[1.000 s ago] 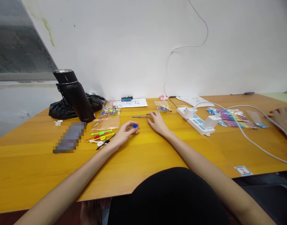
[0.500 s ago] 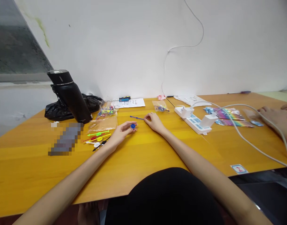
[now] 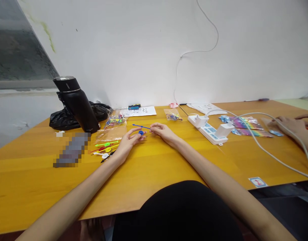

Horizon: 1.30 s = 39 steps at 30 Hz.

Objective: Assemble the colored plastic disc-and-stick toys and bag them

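Observation:
Between the fingertips of my left hand (image 3: 130, 142) is a small round blue plastic disc (image 3: 141, 133). My right hand (image 3: 164, 132) pinches one end of a thin blue arrow-shaped pointer (image 3: 141, 126), its tip aimed left. The pointer is held just behind the disc, and I cannot tell whether the two touch. Left of my left wrist lie several plastic arrow pointers with round centres: a green one (image 3: 107, 144), a yellow one (image 3: 108, 149), a white one (image 3: 105, 155) and a black one (image 3: 106, 158), partly hidden by my arm.
A black bottle (image 3: 79, 107) stands at the left by a blurred-out flat object (image 3: 74, 149). Behind are an opened bag of arrows (image 3: 112, 129), a screwdriver (image 3: 134, 106) and a small bag (image 3: 173, 115). At right are a power strip (image 3: 209, 130), cables and another person's hand (image 3: 289, 127).
My right hand has brought the blue pointer left, closer to the disc, and lifted it a little. My left hand still holds the disc. The view has shifted slightly.

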Tool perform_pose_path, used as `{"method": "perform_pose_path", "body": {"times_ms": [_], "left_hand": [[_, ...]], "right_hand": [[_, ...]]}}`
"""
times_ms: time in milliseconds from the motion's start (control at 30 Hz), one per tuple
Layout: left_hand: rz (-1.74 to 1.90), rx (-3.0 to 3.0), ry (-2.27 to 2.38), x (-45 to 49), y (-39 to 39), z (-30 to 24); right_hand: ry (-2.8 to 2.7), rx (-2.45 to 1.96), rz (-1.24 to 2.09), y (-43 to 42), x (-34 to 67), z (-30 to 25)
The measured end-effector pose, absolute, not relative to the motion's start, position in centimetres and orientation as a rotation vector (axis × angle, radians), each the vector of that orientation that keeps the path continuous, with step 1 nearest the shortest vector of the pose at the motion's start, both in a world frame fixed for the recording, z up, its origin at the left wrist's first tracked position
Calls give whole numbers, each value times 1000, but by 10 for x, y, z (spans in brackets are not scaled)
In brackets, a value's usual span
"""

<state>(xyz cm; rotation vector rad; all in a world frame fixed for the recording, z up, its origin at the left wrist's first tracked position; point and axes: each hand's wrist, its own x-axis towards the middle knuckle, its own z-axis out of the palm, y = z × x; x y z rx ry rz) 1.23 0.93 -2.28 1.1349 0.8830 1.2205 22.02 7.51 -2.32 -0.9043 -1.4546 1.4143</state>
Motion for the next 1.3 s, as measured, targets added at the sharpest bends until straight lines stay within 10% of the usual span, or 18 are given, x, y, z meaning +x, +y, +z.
{"method": "perform_pose_path", "body": {"times_ms": [1300], "left_hand": [[1283, 1066, 892, 14, 12, -24]], "right_hand": [[-1654, -908, 1372, 68, 216, -20]]}}
